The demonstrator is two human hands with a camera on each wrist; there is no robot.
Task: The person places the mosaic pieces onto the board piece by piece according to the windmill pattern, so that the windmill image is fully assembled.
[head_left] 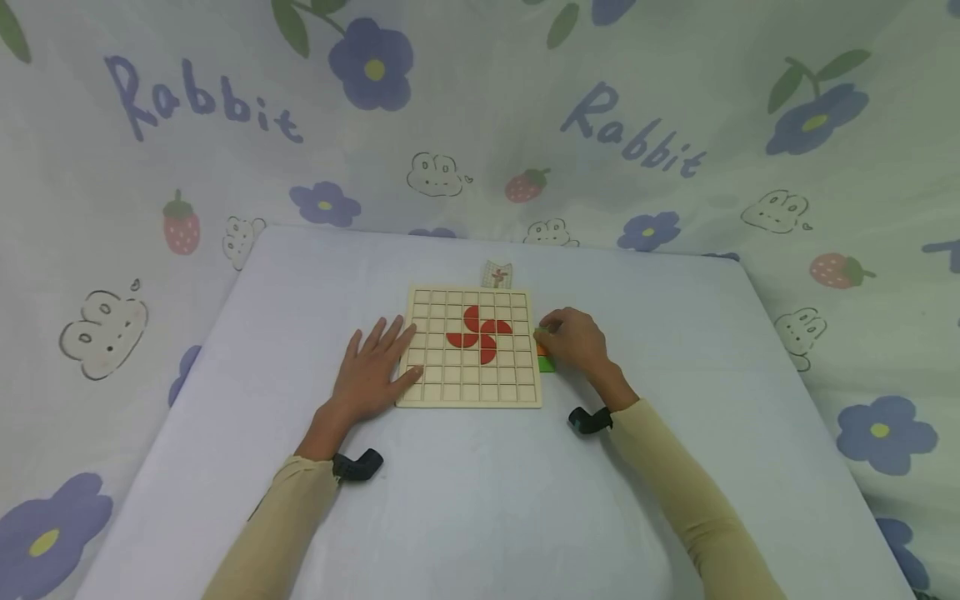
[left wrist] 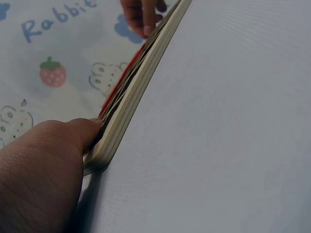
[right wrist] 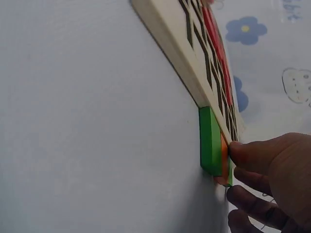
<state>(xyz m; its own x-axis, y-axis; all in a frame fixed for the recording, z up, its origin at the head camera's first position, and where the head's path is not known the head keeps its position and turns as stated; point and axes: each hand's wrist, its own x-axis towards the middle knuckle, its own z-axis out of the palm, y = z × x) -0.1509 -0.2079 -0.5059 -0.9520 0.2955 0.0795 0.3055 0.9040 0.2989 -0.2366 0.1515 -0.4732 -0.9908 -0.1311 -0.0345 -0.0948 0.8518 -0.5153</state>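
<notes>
A square wooden grid board [head_left: 442,394] lies on the white table. Four red quarter-round pieces [head_left: 488,349] form a pinwheel near its middle. My left hand [head_left: 369,375] rests on the board's left edge with fingers spread, the thumb over the lower left corner. Along the right edge sits a short row of coloured blocks: a green block [right wrist: 210,141], an orange block [right wrist: 224,153] and another green one [right wrist: 230,178] partly hidden by fingers. My right hand [head_left: 577,342] pinches the farther green block between thumb and fingers at the end of the row.
Behind the board lies a small card [head_left: 497,275] printed with a red pinwheel on a grid. A patterned cloth [head_left: 480,108] with flowers and rabbits hangs around the table's back and sides. Each wrist carries a black camera [head_left: 358,465].
</notes>
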